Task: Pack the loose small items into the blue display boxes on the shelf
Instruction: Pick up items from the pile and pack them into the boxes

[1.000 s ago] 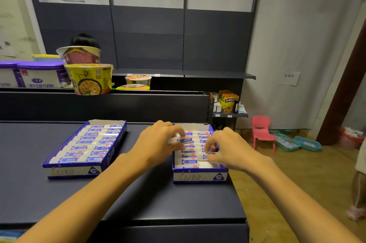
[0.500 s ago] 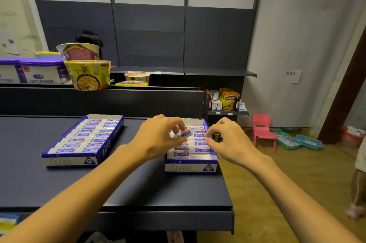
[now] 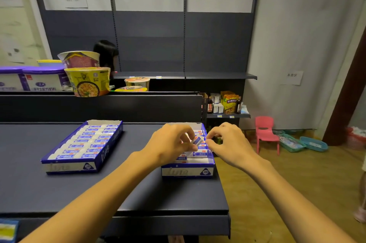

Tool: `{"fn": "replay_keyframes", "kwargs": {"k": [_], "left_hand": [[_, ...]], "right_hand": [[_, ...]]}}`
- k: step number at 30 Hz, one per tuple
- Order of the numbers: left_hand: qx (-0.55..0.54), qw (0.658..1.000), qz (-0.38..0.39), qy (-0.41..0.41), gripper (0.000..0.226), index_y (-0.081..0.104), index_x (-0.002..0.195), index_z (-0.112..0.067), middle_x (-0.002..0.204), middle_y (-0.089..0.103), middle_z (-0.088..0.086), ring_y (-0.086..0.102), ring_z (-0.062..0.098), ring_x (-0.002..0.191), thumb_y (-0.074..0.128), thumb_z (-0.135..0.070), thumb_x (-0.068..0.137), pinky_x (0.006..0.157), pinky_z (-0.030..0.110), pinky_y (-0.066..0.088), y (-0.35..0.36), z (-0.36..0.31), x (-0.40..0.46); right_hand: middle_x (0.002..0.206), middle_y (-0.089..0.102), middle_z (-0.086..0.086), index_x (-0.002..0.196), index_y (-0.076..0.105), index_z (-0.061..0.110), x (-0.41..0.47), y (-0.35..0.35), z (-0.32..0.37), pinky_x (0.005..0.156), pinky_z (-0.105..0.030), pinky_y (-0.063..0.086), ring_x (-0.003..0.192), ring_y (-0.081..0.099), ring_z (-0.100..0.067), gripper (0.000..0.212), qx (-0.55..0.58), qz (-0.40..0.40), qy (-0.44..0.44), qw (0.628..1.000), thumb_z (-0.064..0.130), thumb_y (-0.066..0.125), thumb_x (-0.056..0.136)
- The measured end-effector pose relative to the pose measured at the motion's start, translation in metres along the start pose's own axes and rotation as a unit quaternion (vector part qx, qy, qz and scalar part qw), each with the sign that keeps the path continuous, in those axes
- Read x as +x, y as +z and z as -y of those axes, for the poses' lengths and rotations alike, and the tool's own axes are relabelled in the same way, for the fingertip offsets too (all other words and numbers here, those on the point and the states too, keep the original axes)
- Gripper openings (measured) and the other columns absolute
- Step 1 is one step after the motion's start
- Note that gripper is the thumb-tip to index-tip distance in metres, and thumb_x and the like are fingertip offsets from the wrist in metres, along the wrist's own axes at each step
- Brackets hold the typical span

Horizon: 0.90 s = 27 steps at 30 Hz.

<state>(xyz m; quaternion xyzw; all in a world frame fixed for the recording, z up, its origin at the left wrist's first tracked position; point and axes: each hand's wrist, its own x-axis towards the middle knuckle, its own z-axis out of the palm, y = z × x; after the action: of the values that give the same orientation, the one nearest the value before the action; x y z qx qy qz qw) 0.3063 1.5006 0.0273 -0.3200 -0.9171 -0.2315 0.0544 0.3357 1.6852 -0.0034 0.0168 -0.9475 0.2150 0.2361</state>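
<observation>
Two blue display boxes on the dark shelf (image 3: 59, 193), well apart. Left box (image 3: 79, 166): open-top blue cardboard tray, white front panel with "2B" triangle, angled so its length runs back-right, filled with two columns of small white items with blue printed sleeves (image 3: 85, 144), lying flat in neat rows. Right box (image 3: 187, 171): same design, near the shelf's right edge, front facing the camera, partly hidden by hands; its visible rows hold the same white-and-blue items (image 3: 200, 154), lying flat. One loose item (image 3: 197, 140), white with blue sleeve, tilted, lifted above the right box, pinched in left hand (image 3: 168, 143) fingers
</observation>
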Motion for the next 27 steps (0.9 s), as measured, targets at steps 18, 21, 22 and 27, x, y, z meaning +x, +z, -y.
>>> {"fn": "replay_keyframes", "kwargs": {"k": [18,21,22,27], "left_hand": [[0.113,0.987,0.11,0.013,0.034,0.063,0.118,-0.028,0.124,0.061,-0.003,0.059,0.016,0.105,0.064,-0.041,0.087,0.084,0.031,0.055,0.004,-0.008,0.011],[0.108,0.989,0.105,-0.001,0.034,0.062,0.116,-0.026,0.122,0.062,-0.003,0.06,0.017,0.105,0.066,-0.041,0.086,0.081,0.028,0.053,0.005,-0.008,0.013],[0.106,0.989,0.106,-0.005,0.034,0.062,0.115,-0.026,0.122,0.063,-0.003,0.061,0.017,0.104,0.067,-0.041,0.085,0.081,0.028,0.053,0.006,-0.008,0.014],[0.117,0.986,0.115,-0.011,0.033,0.063,0.114,-0.026,0.122,0.063,-0.002,0.061,0.018,0.105,0.067,-0.04,0.084,0.081,0.027,0.053,0.008,-0.009,0.016]], "right_hand": [[0.102,0.058,0.005,0.096,0.068,0.026,-0.003,-0.008,-0.02,0.078,-0.028,0.044,0.102,0.048,-0.012,0.009,0.007,-0.016,0.011,1.0,0.029,0.062,0.089],[0.101,0.058,0.005,0.096,0.068,0.026,-0.003,-0.009,-0.021,0.078,-0.027,0.043,0.101,0.049,-0.013,0.01,0.004,-0.014,0.012,1.0,0.028,0.062,0.089],[0.101,0.058,0.005,0.096,0.068,0.026,-0.003,-0.009,-0.021,0.078,-0.028,0.044,0.1,0.049,-0.013,0.01,0.005,-0.015,0.012,1.0,0.028,0.062,0.089],[0.101,0.058,0.006,0.096,0.067,0.027,-0.002,-0.008,-0.021,0.079,-0.028,0.045,0.101,0.048,-0.011,0.009,0.008,-0.015,0.006,1.0,0.029,0.062,0.089]]}}
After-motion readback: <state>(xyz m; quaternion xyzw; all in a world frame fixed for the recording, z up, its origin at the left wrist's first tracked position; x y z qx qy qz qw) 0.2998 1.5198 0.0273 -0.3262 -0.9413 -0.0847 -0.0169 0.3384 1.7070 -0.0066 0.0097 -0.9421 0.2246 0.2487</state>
